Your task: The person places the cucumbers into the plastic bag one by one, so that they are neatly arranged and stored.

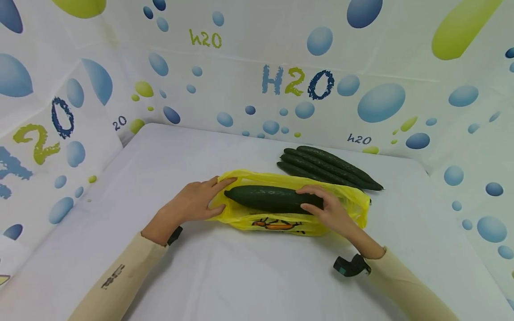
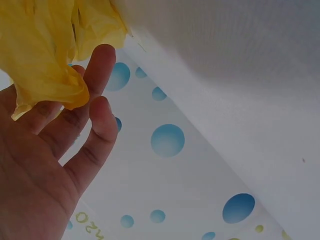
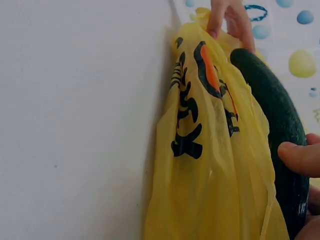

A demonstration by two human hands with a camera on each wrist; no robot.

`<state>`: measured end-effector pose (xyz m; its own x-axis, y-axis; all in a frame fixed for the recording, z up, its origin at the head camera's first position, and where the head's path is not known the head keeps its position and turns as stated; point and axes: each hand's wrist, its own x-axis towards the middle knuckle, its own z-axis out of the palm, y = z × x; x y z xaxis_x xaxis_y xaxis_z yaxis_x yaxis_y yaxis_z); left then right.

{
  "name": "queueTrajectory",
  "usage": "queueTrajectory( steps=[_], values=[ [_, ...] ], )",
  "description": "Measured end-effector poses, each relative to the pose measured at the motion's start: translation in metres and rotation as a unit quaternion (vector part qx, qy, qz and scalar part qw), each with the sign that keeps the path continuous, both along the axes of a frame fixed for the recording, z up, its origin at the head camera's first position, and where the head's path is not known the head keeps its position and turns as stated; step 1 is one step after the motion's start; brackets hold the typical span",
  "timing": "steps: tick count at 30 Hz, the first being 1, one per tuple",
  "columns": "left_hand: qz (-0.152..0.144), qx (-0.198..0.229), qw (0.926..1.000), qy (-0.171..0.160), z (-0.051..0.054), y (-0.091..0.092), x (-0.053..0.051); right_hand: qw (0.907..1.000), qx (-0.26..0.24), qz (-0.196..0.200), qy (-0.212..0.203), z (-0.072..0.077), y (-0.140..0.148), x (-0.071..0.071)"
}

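White counter [image 1: 257,276]: one cucumber [image 1: 259,198] lies inside the yellow bag [image 1: 241,222], right grip [image 1: 331,211] curled round it, left grip [image 1: 193,203] spread at the bag's edge, other cucumbers [image 1: 327,165] outside.

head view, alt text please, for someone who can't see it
A person's right hand grips a dark green cucumber in the opening of a yellow bag, while the left hand touches the bag's left end. Behind the bag, more cucumbers lie side by side on a white table, before a drop-patterned backdrop.
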<state>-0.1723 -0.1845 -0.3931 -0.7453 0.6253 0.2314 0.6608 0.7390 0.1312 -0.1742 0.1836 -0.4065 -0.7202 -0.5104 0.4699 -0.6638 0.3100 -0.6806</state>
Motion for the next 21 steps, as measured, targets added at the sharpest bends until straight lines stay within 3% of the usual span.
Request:
queueTrajectory(
  steps=[15,21],
  values=[
    [-0.002,0.006,0.9999,-0.009,0.0,-0.001,0.001,0.9971,0.043,-0.042,-0.046,0.0,-0.007,-0.014],
    [0.001,0.003,0.9999,-0.012,0.0,0.0,0.001,0.9971,0.056,-0.041,-0.031,-0.007,-0.007,-0.019]
  ],
)
